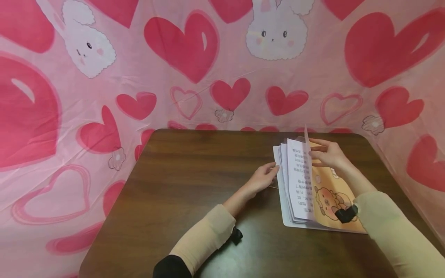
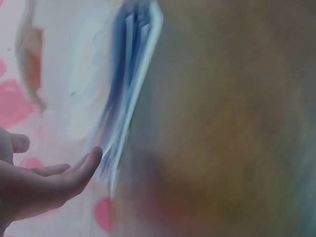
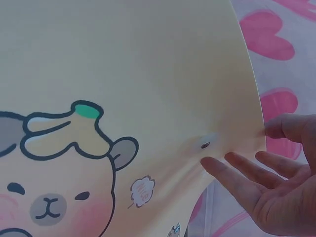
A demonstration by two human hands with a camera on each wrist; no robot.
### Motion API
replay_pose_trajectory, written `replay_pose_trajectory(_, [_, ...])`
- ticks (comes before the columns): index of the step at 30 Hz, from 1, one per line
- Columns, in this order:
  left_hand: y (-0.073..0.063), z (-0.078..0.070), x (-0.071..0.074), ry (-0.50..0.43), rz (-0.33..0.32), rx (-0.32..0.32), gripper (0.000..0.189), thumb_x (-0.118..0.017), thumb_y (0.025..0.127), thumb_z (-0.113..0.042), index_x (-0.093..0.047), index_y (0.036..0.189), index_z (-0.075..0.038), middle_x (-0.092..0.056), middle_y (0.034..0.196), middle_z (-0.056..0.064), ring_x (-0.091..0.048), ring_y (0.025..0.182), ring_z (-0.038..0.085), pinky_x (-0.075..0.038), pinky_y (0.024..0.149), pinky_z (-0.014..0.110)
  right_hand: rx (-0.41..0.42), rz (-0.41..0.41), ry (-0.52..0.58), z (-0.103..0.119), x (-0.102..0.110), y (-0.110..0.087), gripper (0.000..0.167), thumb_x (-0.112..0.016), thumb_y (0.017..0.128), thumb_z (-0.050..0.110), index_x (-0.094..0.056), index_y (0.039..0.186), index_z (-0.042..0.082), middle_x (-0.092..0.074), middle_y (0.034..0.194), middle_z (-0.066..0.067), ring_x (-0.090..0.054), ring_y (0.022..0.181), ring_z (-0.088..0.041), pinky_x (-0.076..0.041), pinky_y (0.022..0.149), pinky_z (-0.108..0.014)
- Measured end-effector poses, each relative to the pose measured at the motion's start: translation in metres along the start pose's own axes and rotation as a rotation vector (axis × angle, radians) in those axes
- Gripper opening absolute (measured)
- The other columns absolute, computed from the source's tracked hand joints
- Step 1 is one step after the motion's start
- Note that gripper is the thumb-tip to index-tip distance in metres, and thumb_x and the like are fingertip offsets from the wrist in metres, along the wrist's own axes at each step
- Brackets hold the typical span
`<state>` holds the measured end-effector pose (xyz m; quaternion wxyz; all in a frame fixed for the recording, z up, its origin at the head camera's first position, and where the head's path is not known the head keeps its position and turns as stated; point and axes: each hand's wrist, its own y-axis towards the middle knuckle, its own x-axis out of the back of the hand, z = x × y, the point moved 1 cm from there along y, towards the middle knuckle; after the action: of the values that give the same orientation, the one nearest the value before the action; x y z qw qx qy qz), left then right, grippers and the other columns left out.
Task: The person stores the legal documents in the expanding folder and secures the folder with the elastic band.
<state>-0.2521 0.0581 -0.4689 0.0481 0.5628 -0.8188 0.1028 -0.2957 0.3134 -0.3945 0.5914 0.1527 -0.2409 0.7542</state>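
Observation:
A folder of white printed pages (image 1: pixel 295 185) lies on the right part of a brown table (image 1: pixel 191 173). Its yellow cover (image 1: pixel 330 189), printed with a cartoon bear, is partly lifted and bent. My right hand (image 1: pixel 326 154) pinches the cover's far edge between thumb and nearly straight fingers. In the right wrist view the cover (image 3: pixel 123 74) fills the frame, with the right hand (image 3: pixel 276 173) near a small snap button. My left hand (image 1: pixel 265 175) lies relaxed, fingertips at the left edge of the pages. The blurred left wrist view shows that hand (image 2: pixel 49 182) beside the fanned page edges (image 2: pixel 133 84).
A pink cloth with red hearts and white rabbits (image 1: pixel 191 58) hangs around the table on the back and both sides. The table's rounded far corners meet the cloth. Bare brown tabletop (image 2: pixel 237 123) spreads left of the folder.

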Motion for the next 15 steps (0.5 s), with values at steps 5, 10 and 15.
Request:
replay_pose_trajectory(5, [0.0, -0.007, 0.028, -0.178, -0.019, 0.027, 0.057, -0.047, 0.119, -0.031, -0.043, 0.165, 0.003, -0.061, 0.154, 0.034, -0.066, 0.137, 0.05, -0.057, 0.116, 0.055, 0.018, -0.006, -0.044, -0.001, -0.003, 0.0, 0.065, -0.052, 0.114, 0.009, -0.024, 0.171, -0.006, -0.042, 0.16, -0.049, -0.075, 0.12, -0.031, -0.064, 0.101, -0.048])
replay_pose_trajectory(10, [-0.003, -0.012, 0.054, -0.241, -0.075, 0.042, 0.056, -0.046, 0.12, -0.031, -0.043, 0.166, -0.001, -0.057, 0.156, 0.035, -0.063, 0.139, 0.051, -0.056, 0.117, 0.054, 0.051, -0.027, -0.117, -0.003, -0.01, 0.001, 0.064, -0.054, 0.113, 0.012, -0.028, 0.17, -0.004, -0.046, 0.158, -0.047, -0.059, 0.139, -0.059, -0.064, 0.09, -0.026])
replay_pose_trajectory(15, [-0.006, -0.01, 0.071, -0.172, -0.116, 0.037, 0.058, -0.047, 0.119, -0.035, -0.04, 0.169, -0.005, -0.056, 0.159, 0.031, -0.06, 0.143, 0.05, -0.054, 0.119, 0.056, 0.094, -0.073, -0.188, -0.006, -0.017, 0.004, 0.065, -0.059, 0.111, 0.012, -0.033, 0.169, -0.003, -0.051, 0.156, -0.044, -0.059, 0.137, -0.061, -0.045, 0.078, -0.006])
